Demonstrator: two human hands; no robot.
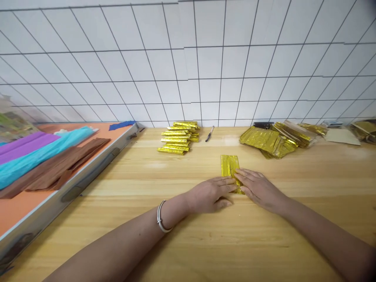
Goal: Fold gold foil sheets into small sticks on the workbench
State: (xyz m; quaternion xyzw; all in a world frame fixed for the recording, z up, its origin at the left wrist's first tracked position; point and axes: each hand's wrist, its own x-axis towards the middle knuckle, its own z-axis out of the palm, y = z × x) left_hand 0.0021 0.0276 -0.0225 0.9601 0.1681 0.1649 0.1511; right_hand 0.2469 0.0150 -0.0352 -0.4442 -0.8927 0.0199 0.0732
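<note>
Gold foil piece point(228, 164) on counter point(205, 250) is touched by left hand point(210, 194) and right hand point(261, 190); fingers extended, nothing gripped. Folded gold strips point(178, 138) are piled beyond, near pen point(209, 134).

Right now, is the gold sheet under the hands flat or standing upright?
Flat: the gold sheet lies broad face up on the table, left hand and right hand upon it.

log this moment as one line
left hand: on creased gold foil | right hand: on same foil | beyond: gold foil strips, pen
</note>
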